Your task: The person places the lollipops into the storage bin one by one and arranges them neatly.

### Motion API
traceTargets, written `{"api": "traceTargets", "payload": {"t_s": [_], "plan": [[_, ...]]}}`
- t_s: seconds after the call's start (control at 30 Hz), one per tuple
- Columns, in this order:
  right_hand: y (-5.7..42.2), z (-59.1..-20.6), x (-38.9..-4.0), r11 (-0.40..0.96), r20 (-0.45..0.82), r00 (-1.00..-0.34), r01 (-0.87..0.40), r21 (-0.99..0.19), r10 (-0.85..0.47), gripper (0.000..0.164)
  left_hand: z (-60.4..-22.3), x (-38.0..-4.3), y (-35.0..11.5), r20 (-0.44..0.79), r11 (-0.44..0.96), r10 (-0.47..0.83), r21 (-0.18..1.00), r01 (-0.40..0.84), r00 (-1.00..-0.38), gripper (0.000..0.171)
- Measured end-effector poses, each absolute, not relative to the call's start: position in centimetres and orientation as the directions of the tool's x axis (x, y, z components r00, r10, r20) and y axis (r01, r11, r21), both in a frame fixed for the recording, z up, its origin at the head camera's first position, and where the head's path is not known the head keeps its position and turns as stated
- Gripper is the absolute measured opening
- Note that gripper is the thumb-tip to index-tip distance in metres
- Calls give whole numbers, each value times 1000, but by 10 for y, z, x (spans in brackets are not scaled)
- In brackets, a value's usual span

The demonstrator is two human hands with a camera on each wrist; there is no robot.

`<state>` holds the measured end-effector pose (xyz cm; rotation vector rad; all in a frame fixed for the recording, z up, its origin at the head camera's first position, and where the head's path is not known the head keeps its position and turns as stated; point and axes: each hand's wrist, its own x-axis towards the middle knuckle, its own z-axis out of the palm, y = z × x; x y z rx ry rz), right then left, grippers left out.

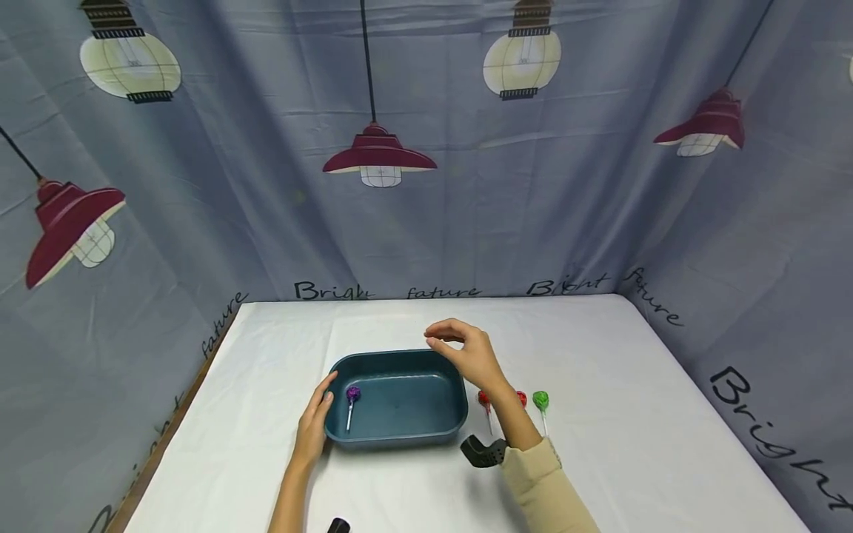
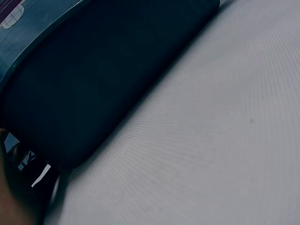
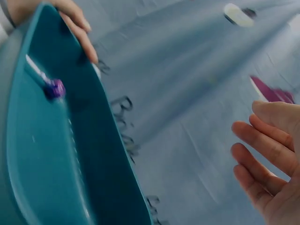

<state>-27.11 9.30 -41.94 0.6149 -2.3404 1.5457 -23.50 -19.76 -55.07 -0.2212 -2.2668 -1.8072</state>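
Teal and likely of light, stiff plastic, a tray [image 1: 406, 406] sits on a white-covered bench [image 1: 620, 400], 1 purple lollipop [image 1: 353, 394] inside near the left end; the tray's smooth walls may slip, so the rim looks the surer hold. The lollipop seems light and hard-headed, easiest pinched by its stick. The person's left hand [image 1: 312, 426] rests, fingers extended, against the tray's left end; the empty right hand [image 1: 472, 357], thumb parted from loosely bent fingers, hovers by the far right corner.
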Motion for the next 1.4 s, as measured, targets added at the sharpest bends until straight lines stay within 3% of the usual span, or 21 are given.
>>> {"api": "traceTargets", "payload": {"t_s": [0.33, 0.43, 0.67, 0.77, 1.0, 1.2, 1.4], "plan": [[153, -414, -248, 376, 438, -899, -403, -835, 10, 21, -553, -235, -196, 267, 234, -32, 939, 253, -963, 39], [181, -442, -258, 346, 448, -892, -403, -848, 61, 23, -554, -235, -195, 265, 228, -32, 941, 251, -964, 39], [269, -565, -309, 412, 476, -853, -363, -836, 213, 25, -553, -235, -193, 235, 199, -29, 954, 225, -972, 40], [286, -582, -307, 393, 432, -858, -308, -866, 279, 27, -553, -235, -194, 231, 194, -26, 956, 222, -973, 40], [279, -562, -270, 394, 340, -888, -205, -896, 311, 48, -552, -236, -196, 235, 212, -31, 951, 223, -971, 41], [265, -523, -241, 426, 179, -948, -51, -903, 265, 35, -552, -239, -196, 234, 206, -39, 953, 221, -971, 41], [272, -529, -235, 463, 100, -984, -21, -886, 148, 37, -546, -236, -198, 193, 199, -46, 963, 180, -980, 42]]}}
